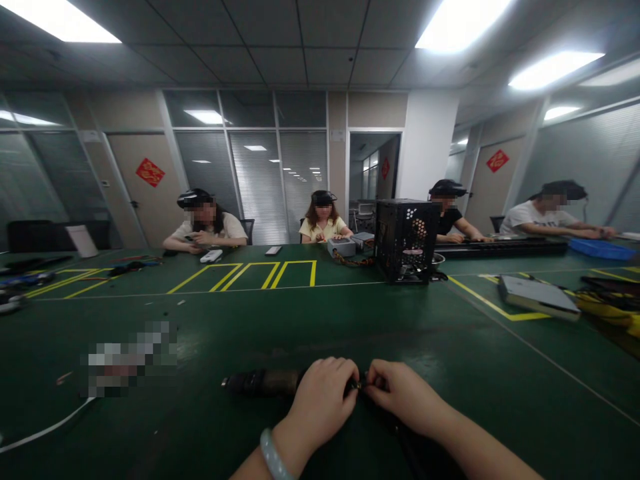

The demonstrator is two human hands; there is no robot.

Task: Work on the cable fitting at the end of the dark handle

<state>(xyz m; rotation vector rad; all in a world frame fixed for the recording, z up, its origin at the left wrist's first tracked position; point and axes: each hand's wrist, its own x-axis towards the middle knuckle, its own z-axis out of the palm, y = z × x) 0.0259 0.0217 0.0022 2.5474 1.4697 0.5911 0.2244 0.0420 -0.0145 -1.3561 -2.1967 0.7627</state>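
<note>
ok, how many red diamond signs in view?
3: the left sign on the left door, the middle sign in the open doorway, and the right sign on the right door. Others may be hidden.

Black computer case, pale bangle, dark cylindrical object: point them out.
Black computer case (414, 239): head view, perforated side.
Pale bangle (271, 455): head view, middle of the band.
Dark cylindrical object (274, 383): head view, brownish section of its body.

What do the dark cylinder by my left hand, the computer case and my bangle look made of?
Dark cylinder: plastic or painted metal, can't tell which; mostly dull, with a shiny brass-like tip. Computer case: probably black-coated metal, given its thin perforated panel. Bangle: perhaps stone or glass; pale, speckled and smooth-looking.
</note>
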